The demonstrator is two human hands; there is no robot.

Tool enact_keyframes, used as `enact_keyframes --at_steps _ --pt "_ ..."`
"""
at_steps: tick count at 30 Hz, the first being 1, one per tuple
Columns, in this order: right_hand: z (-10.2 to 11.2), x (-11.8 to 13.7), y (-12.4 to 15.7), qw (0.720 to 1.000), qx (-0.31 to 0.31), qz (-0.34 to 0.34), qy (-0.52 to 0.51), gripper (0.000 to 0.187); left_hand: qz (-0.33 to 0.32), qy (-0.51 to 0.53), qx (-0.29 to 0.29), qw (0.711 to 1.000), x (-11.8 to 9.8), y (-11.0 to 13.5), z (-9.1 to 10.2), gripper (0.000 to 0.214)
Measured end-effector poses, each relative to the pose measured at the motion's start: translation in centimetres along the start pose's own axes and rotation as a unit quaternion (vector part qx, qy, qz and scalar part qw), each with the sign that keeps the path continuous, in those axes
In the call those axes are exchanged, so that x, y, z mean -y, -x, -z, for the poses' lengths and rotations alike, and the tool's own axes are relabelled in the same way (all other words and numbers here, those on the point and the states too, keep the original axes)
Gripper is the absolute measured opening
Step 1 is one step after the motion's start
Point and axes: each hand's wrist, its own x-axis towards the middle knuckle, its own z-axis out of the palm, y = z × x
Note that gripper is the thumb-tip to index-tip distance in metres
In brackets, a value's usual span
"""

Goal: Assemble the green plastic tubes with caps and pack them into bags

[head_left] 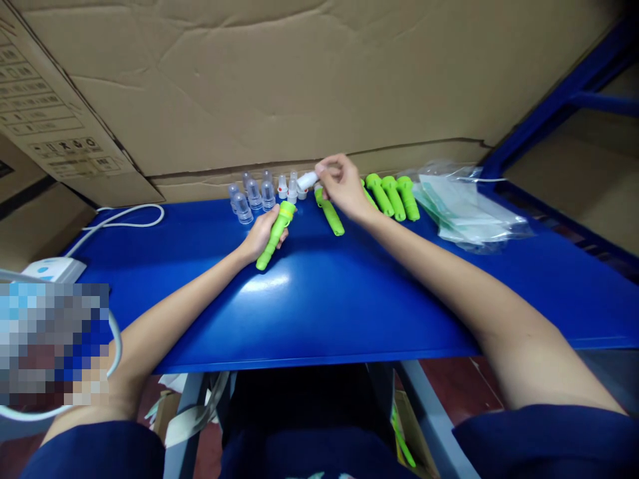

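My left hand [263, 236] is wrapped around a bright green ribbed handle [273, 239] with a yellow ring near its upper end, held tilted above the table. In the fingertips of my right hand [344, 186] is a small white cylinder [308, 179], pinched at one end. Just below that hand another green handle [333, 219] lies on the blue table. Clear plastic caps [243, 209] stand in a cluster beyond my left hand. Beside them are small clear pieces with white and red bases [283, 188], partly hidden by the white cylinder.
Several green handles [394, 198] lie side by side right of my right hand. Clear plastic bags [466, 209] rest farther right. Cardboard [299, 86] walls off the back of the blue table [319, 313]. A white power strip [54, 269] and cable [134, 225] are at left.
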Motion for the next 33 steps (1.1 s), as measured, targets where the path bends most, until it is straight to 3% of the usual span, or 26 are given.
enact_keyframes --at_steps 4,11,15,18,22,28,33 --pt "-1.1 0.3 0.9 0.994 0.093 0.002 -0.054 0.045 -0.003 -0.005 0.021 1.0 0.6 -0.2 0.3 0.066" --pt "-1.1 1.0 1.1 0.991 0.086 -0.024 -0.102 0.027 -0.002 -0.019 0.04 0.999 0.7 -0.1 0.4 0.072" --pt "-1.5 1.2 1.3 0.979 0.1 -0.105 -0.143 0.013 0.0 -0.018 0.038 0.999 0.5 0.0 0.3 0.074" --pt "-1.9 1.3 1.6 0.968 0.102 -0.149 -0.174 0.013 0.003 -0.011 0.033 0.999 0.5 -0.1 0.3 0.07" --pt "-2.1 0.8 1.6 0.978 0.097 -0.1 -0.156 0.025 0.005 -0.009 0.038 0.999 0.5 -0.1 0.3 0.069" --pt "-2.0 -0.4 1.7 0.992 0.097 0.074 -0.022 0.041 0.014 -0.018 0.019 1.0 0.3 0.0 0.0 0.061" --pt "-2.1 0.2 2.2 0.99 0.116 0.077 0.037 0.056 0.027 -0.015 0.009 0.999 -0.1 0.2 -0.3 0.043"
